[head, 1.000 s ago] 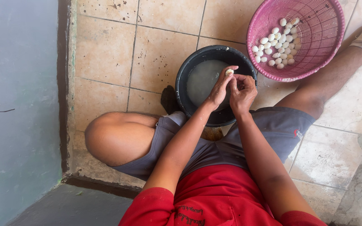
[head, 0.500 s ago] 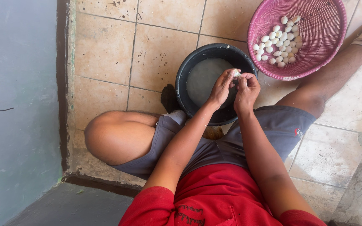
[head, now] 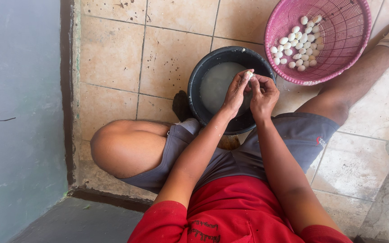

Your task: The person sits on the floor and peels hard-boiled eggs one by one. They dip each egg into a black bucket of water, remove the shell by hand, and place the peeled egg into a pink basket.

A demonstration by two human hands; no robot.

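A black bucket of cloudy water is set on the tiled floor between the legs, seemingly so that anything dropped falls into it. Above its far rim a small white egg is pinched between the curled fingertips of the left hand and the right hand, both closed on it. To the right, within reach, similar eggs are heaped in a pink basket.

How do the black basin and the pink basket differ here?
The black basin has solid walls and holds cloudy water; the pink basket is perforated and holds small white eggs. Both hands, left hand and right hand, work over the black basin; the pink basket sits apart, untouched. Both are round and rest on the tiled floor.
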